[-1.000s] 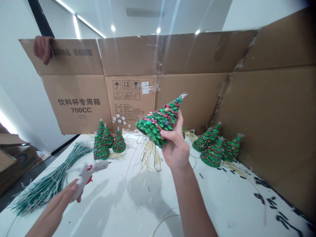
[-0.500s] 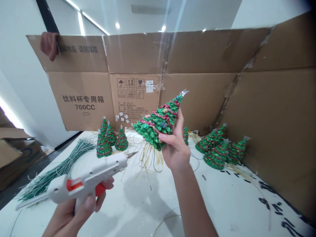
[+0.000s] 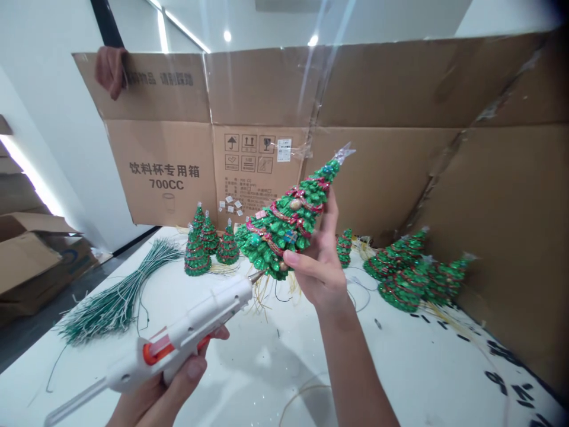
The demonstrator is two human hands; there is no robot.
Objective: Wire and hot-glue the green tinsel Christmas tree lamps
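My right hand (image 3: 319, 267) grips a small green glitter Christmas tree (image 3: 287, 222) with red trim and a clear star on top, holding it tilted in the air with its base toward me. My left hand (image 3: 171, 379) is wrapped round the handle of a white glue gun (image 3: 186, 329) with an orange slider. The gun's metal nozzle points at the underside of the tree's base, touching or nearly touching it. Yellow and black wires hang from the base of the tree.
Three small trees (image 3: 208, 243) stand at the back left of the white table (image 3: 422, 367), several more trees (image 3: 413, 276) lie at the right. A bundle of green wires (image 3: 115, 296) lies at the left. A cardboard wall (image 3: 355, 136) surrounds the table; another person's hand (image 3: 110, 70) grips its top left edge.
My left hand has lifted the glue gun off the table and brought its nozzle up to the tree's base. My right hand has raised the tree a little.
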